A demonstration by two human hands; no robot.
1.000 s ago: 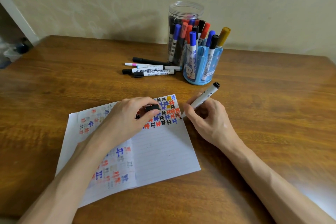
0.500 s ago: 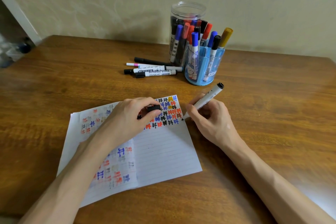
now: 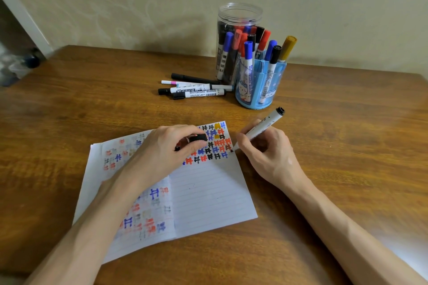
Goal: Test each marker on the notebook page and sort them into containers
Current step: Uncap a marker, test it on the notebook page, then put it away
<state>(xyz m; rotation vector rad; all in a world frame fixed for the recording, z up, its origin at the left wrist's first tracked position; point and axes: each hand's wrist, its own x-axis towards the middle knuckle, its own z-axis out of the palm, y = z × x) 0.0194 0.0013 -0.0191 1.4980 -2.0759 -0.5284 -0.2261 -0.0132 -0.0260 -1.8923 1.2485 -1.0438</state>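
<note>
**One marker on the page, four loose, two containers**

We've got one open notebook (image 3: 208, 196) flat on the counter (image 3: 347, 146), and both hands are on it. The right grip (image 3: 266, 157) is curled round one white marker (image 3: 264, 126), held like a pen. Its tip is down at the right edge of the page, right beside the last scribbles. The black back end points up toward the holder.

The left grip (image 3: 162, 152) rests on the notebook's upper middle and pinches one black cap (image 3: 198, 138) between thumb and fingers.

The top of the right page is packed with little test marks in four colours: black, blue, red and a couple in yellow. The lines below them are blank. The left page has fainter, washed-out marks of the same kind.

There are two containers at the back, touching or very nearly. One is a tall clear jar (image 3: 239, 14) with no lid, the other a shorter blue holder (image 3: 275, 83) in front of it and to the right. In the holder we count at least four markers: two blue caps, one black, one gold. The red, black and blue ones behind are too crowded for us to count, or to say which container each sits in.

Just left of the jar, four loose markers (image 3: 199, 93) lie side by side on the counter: one all black, one thin with a pink end, and two white whiteboard markers with black caps.
</note>
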